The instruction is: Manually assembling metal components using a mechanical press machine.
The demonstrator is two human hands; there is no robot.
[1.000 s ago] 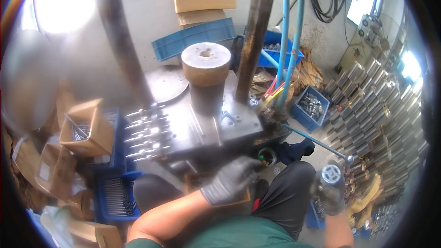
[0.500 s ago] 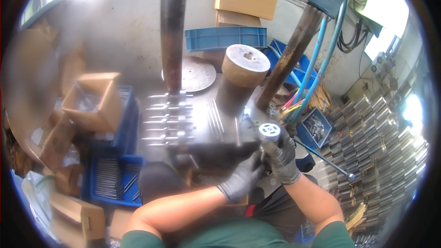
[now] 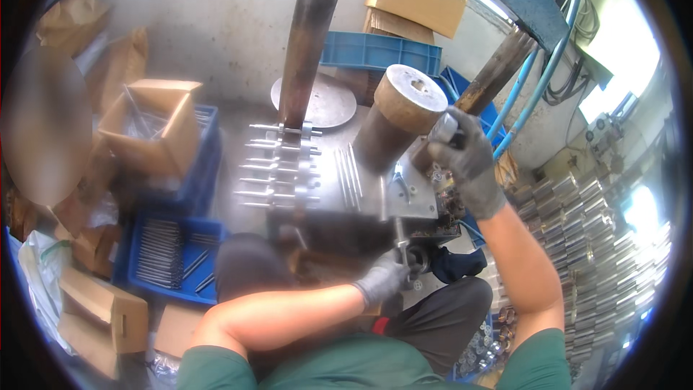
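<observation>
My left hand (image 3: 384, 278), gloved in grey, is closed around the lower part of an upright metal shaft (image 3: 401, 232) in front of the bench edge. Some dark round part sits by those fingers, too blurred to name. My right hand (image 3: 469, 155), also gloved, is raised beside the thick metal cylinder (image 3: 411, 105) on the bench. Its fingers are wrapped round a small silver cylindrical part (image 3: 444, 128). Left of the hands, several shafts with collars (image 3: 281, 170) lie in a row. Thin rods (image 3: 349, 177) and a short rod (image 3: 383, 198) lie nearer the middle.
Two pillars, one at the left (image 3: 310, 36) and one at the right (image 3: 498, 68), flank the bench (image 3: 422, 206). A round plate (image 3: 328, 105) lies behind. Blue bins of rods (image 3: 209, 227) and cardboard boxes (image 3: 148, 126) stand left. Stacked metal cylinders (image 3: 577, 245) fill the right.
My hands have separated. The right has risen up and away with the silver part, beside the thick cylinder. My left stays low, with the shaft now showing upright. The view has shifted somewhat.
</observation>
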